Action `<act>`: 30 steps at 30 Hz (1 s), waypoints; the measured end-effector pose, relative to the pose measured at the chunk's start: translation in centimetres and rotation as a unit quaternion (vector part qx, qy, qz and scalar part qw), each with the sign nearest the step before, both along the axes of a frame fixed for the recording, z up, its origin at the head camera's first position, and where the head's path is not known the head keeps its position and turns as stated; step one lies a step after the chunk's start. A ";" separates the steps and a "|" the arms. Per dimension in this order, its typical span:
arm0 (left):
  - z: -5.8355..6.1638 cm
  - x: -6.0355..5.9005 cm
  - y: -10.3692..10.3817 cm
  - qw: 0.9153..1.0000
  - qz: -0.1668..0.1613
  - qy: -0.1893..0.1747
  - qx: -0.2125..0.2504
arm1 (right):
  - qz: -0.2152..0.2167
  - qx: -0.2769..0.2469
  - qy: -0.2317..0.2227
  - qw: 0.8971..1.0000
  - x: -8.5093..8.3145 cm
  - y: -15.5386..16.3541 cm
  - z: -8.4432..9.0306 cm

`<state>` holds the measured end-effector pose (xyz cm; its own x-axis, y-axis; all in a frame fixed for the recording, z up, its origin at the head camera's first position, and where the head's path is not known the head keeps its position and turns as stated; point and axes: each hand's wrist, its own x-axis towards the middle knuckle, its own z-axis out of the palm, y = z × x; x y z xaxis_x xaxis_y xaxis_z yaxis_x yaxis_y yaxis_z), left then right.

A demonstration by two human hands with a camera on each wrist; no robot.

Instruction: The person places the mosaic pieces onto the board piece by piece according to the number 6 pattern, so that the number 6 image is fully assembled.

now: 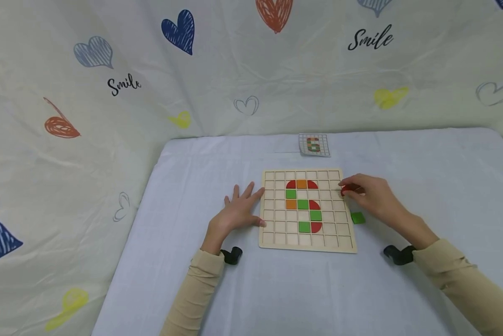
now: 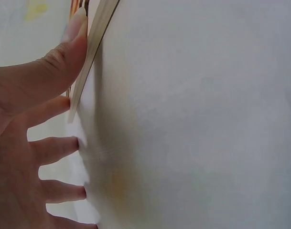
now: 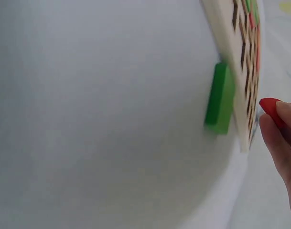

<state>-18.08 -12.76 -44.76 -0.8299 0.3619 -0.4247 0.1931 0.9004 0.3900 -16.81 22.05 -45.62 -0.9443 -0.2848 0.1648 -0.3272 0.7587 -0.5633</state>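
A wooden grid board (image 1: 307, 240) lies on the table, with red, orange and green tiles set in its middle cells. My left hand (image 1: 240, 211) rests flat on the cloth, fingers spread, its thumb against the board's left edge (image 2: 90, 52). My right hand (image 1: 366, 192) pinches a red piece (image 1: 350, 188) at the board's right edge; the same red piece (image 3: 272, 109) shows at my fingertips in the right wrist view. A loose green square tile (image 1: 358, 218) lies on the cloth beside the board's right side, seen on edge as the green tile (image 3: 220, 98).
A small pattern card (image 1: 314, 144) with a coloured figure lies beyond the board. The table (image 1: 276, 289) is covered in a pale cloth. A heart-printed sheet (image 1: 121, 84) hangs behind and to the left. Black wrist mounts (image 1: 231, 255) sit near both sleeves.
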 end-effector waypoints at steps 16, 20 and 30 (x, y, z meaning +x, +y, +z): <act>-0.2 0.2 -0.2 1.000 0.013 0.005 0.026 | 0.085 -0.050 -0.067 0.993 1.0 -4.2 1.6; -0.2 0.2 -0.1 1.000 0.013 0.003 0.022 | 0.110 -0.061 -0.107 0.986 1.0 -5.3 1.6; -0.4 0.1 -0.2 1.000 0.015 -0.001 0.020 | 0.172 -0.049 -0.153 0.972 0.7 -7.8 1.2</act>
